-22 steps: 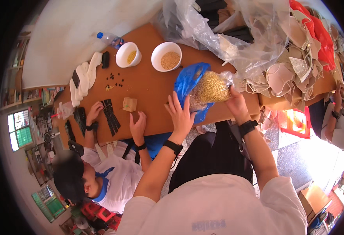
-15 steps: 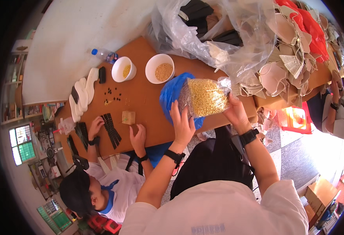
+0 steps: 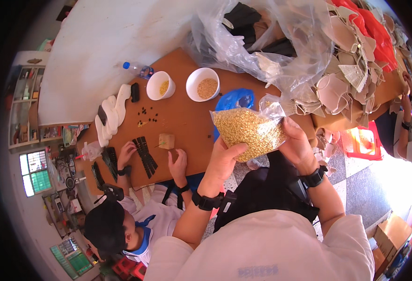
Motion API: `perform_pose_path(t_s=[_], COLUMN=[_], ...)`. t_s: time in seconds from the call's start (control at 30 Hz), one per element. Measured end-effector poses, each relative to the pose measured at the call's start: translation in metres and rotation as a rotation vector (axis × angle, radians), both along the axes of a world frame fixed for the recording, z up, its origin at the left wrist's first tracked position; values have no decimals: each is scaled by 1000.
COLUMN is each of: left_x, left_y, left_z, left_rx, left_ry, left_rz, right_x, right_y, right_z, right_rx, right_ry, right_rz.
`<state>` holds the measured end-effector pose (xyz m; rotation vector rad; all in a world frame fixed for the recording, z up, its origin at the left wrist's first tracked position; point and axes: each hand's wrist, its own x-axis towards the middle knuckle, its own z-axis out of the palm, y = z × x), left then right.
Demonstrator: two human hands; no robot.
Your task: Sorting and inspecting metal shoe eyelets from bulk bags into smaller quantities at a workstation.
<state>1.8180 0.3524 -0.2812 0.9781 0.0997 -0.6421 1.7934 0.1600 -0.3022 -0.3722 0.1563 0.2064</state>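
Note:
A clear plastic bag of small gold pieces (image 3: 248, 131) is held up between both my hands, over the table's front edge. My left hand (image 3: 225, 158) grips its lower left side, thumb lying across the front. Around its right side my right hand (image 3: 298, 143) is closed. The pieces are too small to tell their exact kind. Just behind the bag, a crumpled blue plastic bag (image 3: 235, 99) rests on the table, partly hidden by it.
On the brown table (image 3: 182, 126) stand a white bowl of tan bits (image 3: 203, 84) and a white tub of yellow bits (image 3: 160, 86). A co-worker's hands (image 3: 177, 164) lie near black strips (image 3: 145, 157) and a small block (image 3: 166, 141). Beige cups (image 3: 332, 93) pile up right.
The bag of gold pieces has come lower and nearer to me. My left hand has moved onto it from beside the greyish bag, which is now out of sight. The blue bag looks more collapsed.

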Motion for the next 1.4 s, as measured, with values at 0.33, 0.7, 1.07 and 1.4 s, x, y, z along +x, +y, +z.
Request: perform_pose_path(t_s=[0.33,0.7,1.07,1.4], left_x=[-14,-18,-25,-9], left_y=[10,-1,-6,-5], left_z=[30,52,57,42], left_rx=[23,91,197,326], left_ry=[19,-30,-182,-152], left_rz=[237,385,430,266], right_x=[8,24,31,40], right_y=[10,10,7,0], right_z=[27,32,37,2], right_rx=[-51,-83,-113,-191], right_ry=[-25,8,-67,-53], right_rz=[126,153,211,254])
